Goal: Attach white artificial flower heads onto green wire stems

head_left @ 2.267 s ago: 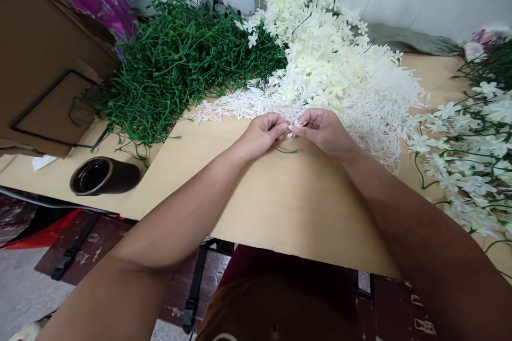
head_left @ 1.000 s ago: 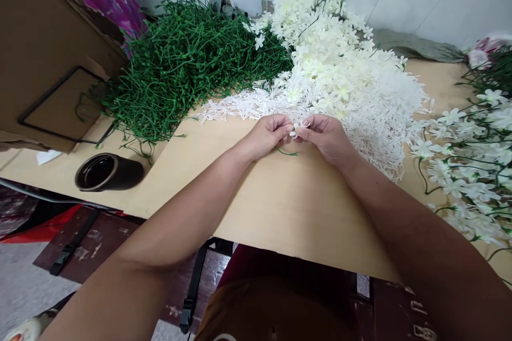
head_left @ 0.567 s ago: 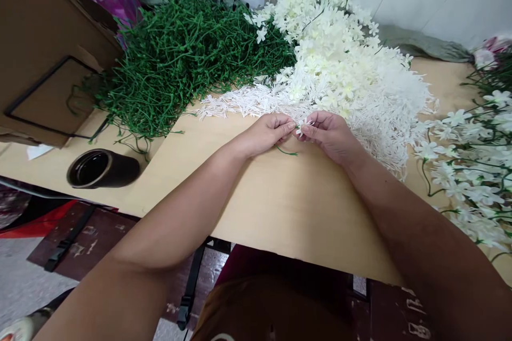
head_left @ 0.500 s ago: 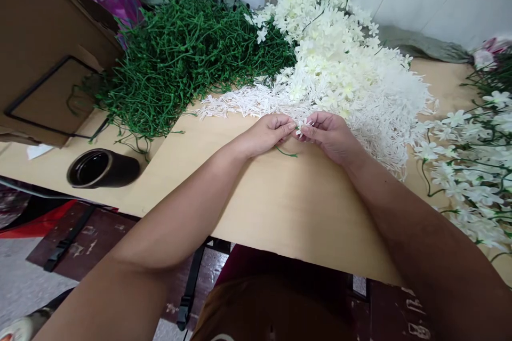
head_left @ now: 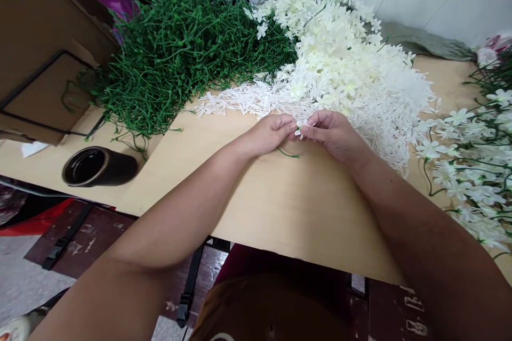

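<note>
My left hand (head_left: 276,132) is closed on a green plastic stem (head_left: 288,154), whose lower end sticks out beneath the fingers. Right beside it, my right hand (head_left: 330,133) pinches a small white artificial flower (head_left: 301,129) between thumb and fingertips. The two hands nearly meet at the flower, over the front of the board. Just behind them lies a heap of thin white flower stamens (head_left: 256,100). A pile of loose white petals (head_left: 340,58) rests on top of its far part. Fingers cover the place where stem and flower come together.
A big heap of green stems (head_left: 192,48) fills the back left. Assembled white flowers (head_left: 464,170) lie at the right. On the left stand a dark cylindrical cup (head_left: 120,167), tipped on its side, and a cardboard box (head_left: 44,26). A tiled wall (head_left: 440,0) closes off the back.
The white flower between my fingertips now shows more openly, its petals facing me. Both hands stay almost in the same place; the view has shifted slightly.
</note>
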`<move>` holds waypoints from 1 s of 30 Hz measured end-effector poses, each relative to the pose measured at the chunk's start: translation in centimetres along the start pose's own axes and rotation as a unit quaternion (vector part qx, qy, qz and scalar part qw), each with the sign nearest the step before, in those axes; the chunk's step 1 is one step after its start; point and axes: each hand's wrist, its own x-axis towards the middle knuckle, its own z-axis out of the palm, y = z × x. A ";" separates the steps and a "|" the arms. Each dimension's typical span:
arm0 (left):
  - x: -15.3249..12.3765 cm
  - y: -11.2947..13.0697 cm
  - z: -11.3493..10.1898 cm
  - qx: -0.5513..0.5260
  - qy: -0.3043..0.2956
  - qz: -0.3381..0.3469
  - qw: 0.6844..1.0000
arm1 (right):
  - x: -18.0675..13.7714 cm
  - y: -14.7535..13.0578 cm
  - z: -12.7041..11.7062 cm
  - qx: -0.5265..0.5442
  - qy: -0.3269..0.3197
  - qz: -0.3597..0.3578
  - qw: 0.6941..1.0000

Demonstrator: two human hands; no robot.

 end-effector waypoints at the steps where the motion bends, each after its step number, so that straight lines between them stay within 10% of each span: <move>1: 0.0 0.0 0.0 0.011 0.003 -0.004 1.000 | 0.0 0.0 0.0 -0.003 0.001 -0.001 1.000; 30: -0.6 0.8 0.7 -0.056 -0.052 -0.031 0.997 | -0.8 -0.1 0.5 -0.049 -0.023 0.020 0.998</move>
